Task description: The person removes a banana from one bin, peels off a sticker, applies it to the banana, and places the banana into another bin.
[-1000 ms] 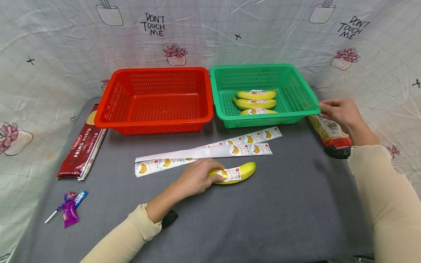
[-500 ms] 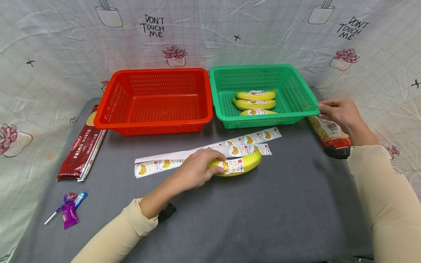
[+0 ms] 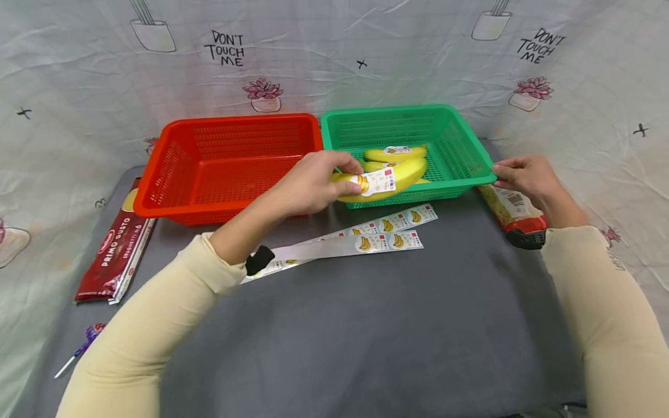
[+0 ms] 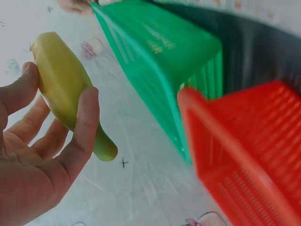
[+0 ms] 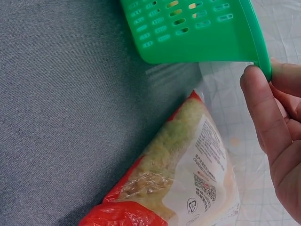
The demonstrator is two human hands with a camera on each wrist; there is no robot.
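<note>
My left hand (image 3: 313, 183) grips a yellow banana (image 3: 389, 179) with a white sticker, held in the air over the front rim of the green basket (image 3: 460, 142). In the left wrist view the fingers (image 4: 82, 127) curl round the banana (image 4: 63, 87), with the green basket (image 4: 160, 61) beyond. More stickered bananas (image 3: 394, 154) lie inside that basket. My right hand (image 3: 525, 177) pinches the basket's right front corner; in the right wrist view its thumb (image 5: 258, 106) presses the green rim (image 5: 256, 35). Sticker strips (image 3: 366, 235) lie on the grey table.
An empty red basket (image 3: 230, 165) stands left of the green one. A red spaghetti pack (image 3: 117, 249) lies at the table's left, a lollipop (image 3: 86, 342) near the left front. A bag of pasta (image 3: 509, 209) lies under my right wrist, also seen as bag (image 5: 183, 174).
My left hand has lifted the banana off the table and carried it away from me to the green basket's front rim. My right hand has stayed on the basket's corner.
</note>
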